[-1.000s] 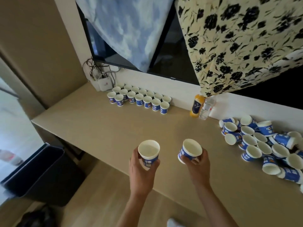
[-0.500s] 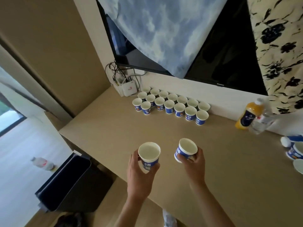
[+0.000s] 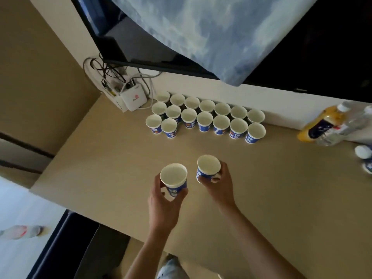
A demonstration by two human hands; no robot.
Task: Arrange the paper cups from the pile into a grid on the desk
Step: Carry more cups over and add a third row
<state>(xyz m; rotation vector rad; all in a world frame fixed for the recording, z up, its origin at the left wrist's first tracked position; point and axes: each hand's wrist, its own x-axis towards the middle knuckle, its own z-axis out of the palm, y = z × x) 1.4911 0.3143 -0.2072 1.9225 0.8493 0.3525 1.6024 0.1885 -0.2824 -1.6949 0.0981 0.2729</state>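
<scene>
My left hand (image 3: 164, 204) grips a blue-and-white paper cup (image 3: 174, 179) upright, above the desk's front part. My right hand (image 3: 218, 187) grips a second cup (image 3: 208, 168), tilted slightly left. Beyond them, several cups (image 3: 205, 117) stand upright in rows against the back wall on the beige desk (image 3: 271, 188). At the far right edge, two cups of the pile (image 3: 364, 156) lie on their sides; the remainder of the pile is out of view.
A white router box (image 3: 133, 98) with tangled cables sits at the desk's back left corner. An orange juice bottle (image 3: 320, 123) and a clear water bottle (image 3: 346, 125) stand at the back right. A dark bin (image 3: 58, 248) stands below the desk's left end.
The view has swung left and closer to the rows of cups; the pile has slid almost out of view on the right. Both hands have carried their cups nearer the rows.
</scene>
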